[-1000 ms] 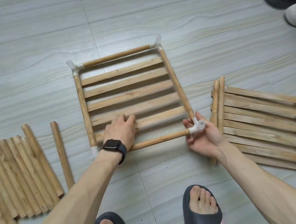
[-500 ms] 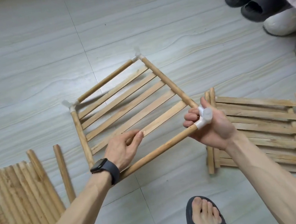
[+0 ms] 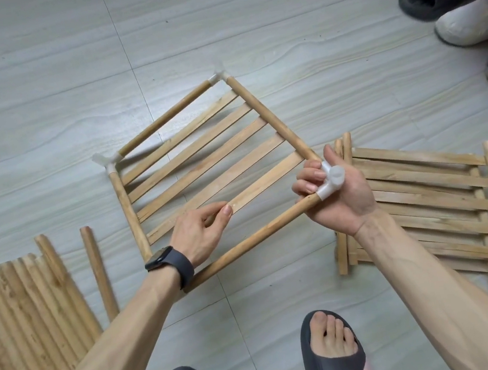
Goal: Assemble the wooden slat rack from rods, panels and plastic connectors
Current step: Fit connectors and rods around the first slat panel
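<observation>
The right hand [image 3: 339, 203] grips the white plastic connector [image 3: 332, 180] at the near-right corner of the slat frame [image 3: 253, 242]; the left hand [image 3: 200, 237] pinches the nearest slat [image 3: 266, 178] between thumb and fingers. The frame is skewed over the tiled floor [image 3: 37, 87], 2 more connectors [image 3: 217, 76] on its far corners, between loose rods [image 3: 20, 307] at left and stacked slat panels [image 3: 423, 189] at right.

Square wooden slat panel framed by round rods [image 3: 200, 147]: 1.0 s ago it lay flat and square-on on the floor. It is now swung counter-clockwise, with the far corner pointing to 1 o'clock and the near-right corner lifted.

Right hand [image 3: 344, 199]: changed from a fingertip pinch to a palm-up grip around the white plastic corner connector [image 3: 332, 181].

Left hand [image 3: 199, 234]: changed from a flat press on the slats to pinching the nearest flat wooden slat [image 3: 264, 182].
</observation>
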### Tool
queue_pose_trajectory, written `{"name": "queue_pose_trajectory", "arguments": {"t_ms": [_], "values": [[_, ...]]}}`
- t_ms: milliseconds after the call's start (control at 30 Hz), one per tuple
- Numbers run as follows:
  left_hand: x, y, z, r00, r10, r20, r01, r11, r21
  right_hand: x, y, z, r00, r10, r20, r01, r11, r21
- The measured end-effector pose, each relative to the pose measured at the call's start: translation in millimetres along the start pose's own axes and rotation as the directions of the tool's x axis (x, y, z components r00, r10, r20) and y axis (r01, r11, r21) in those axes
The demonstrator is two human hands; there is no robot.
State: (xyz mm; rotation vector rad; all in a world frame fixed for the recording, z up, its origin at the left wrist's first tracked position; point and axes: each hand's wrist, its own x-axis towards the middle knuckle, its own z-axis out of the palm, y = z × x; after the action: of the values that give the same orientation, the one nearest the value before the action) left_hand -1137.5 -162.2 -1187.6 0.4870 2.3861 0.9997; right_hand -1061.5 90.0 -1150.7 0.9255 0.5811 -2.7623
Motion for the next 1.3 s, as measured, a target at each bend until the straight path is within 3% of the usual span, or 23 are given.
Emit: {"name": "queue_pose_trajectory", "arguments": {"t_ms": [200,333,433,500,533,567,600,633,667,700,733,800,867,1033,1100,1167,1300], "values": [[-1,-1,-1,1.000,-0.020,-0.012,0.020,1.000,-0.024,6,0,9,1.000,-0.007,0.023,0.009,0.999,-0.045],[-3,-2,3,0.995,-0.031,0.090,0.028,0.999,0.043,20,4,-11,0.976,-0.028,-0.216,0.008,0.996,-0.091],[-6,-9,9,0.978,-0.091,0.186,0.010,0.918,0.396,26,19,-31,0.929,-0.010,-0.369,-0.089,0.964,-0.251],[-10,-19,14,0.976,-0.080,0.202,-0.056,0.808,0.587,25,25,-38,0.877,-0.128,-0.463,-0.106,0.888,-0.447],[-12,-25,16,0.975,-0.080,0.207,-0.068,0.779,0.624,21,26,-40,0.825,-0.291,-0.485,-0.083,0.785,-0.613],[-14,-30,17,0.975,-0.084,0.203,-0.068,0.763,0.643,16,27,-41,0.751,-0.505,-0.425,-0.038,0.609,-0.792],[-15,-34,17,0.978,-0.083,0.192,-0.065,0.753,0.655,10,29,-40,0.656,-0.714,-0.244,0.016,0.337,-0.941],[-16,-37,15,0.981,-0.074,0.181,-0.066,0.747,0.661,3,33,-35,0.600,-0.799,0.038,0.082,0.015,-0.997],[-16,-39,13,0.983,-0.061,0.175,-0.071,0.748,0.660,-3,39,-28,0.620,-0.715,0.324,0.123,-0.319,-0.940],[-17,-39,11,0.984,-0.044,0.174,-0.083,0.751,0.655,-6,45,-24,0.700,-0.509,0.501,0.134,-0.596,-0.792],[-18,-40,9,0.984,-0.022,0.177,-0.100,0.752,0.651,-5,51,-20,0.811,-0.275,0.516,0.131,-0.775,-0.619],[-23,-42,2,0.982,0.026,0.187,-0.143,0.747,0.650,5,57,-12,0.960,-0.005,0.278,0.098,-0.929,-0.356],[-30,-46,-6,0.976,0.065,0.209,-0.192,0.715,0.672,14,51,-5,0.990,0.043,0.135,0.076,-0.965,-0.252],[-47,-75,-33,0.960,-0.019,0.280,-0.232,0.508,0.830,27,56,-4,0.987,0.129,0.094,0.132,-0.991,-0.026],[-56,-94,-49,0.965,-0.097,0.244,-0.186,0.405,0.895,30,58,-6,0.992,0.102,0.079,0.104,-0.994,-0.021],[-63,-106,-59,0.966,-0.156,0.206,-0.135,0.373,0.918,32,59,-6,0.997,0.077,0.020,0.078,-0.995,-0.063],[-63,-107,-61,0.955,-0.198,0.222,-0.165,0.269,0.949,31,68,-10,0.994,0.106,-0.038,0.107,-0.994,0.037]]}}
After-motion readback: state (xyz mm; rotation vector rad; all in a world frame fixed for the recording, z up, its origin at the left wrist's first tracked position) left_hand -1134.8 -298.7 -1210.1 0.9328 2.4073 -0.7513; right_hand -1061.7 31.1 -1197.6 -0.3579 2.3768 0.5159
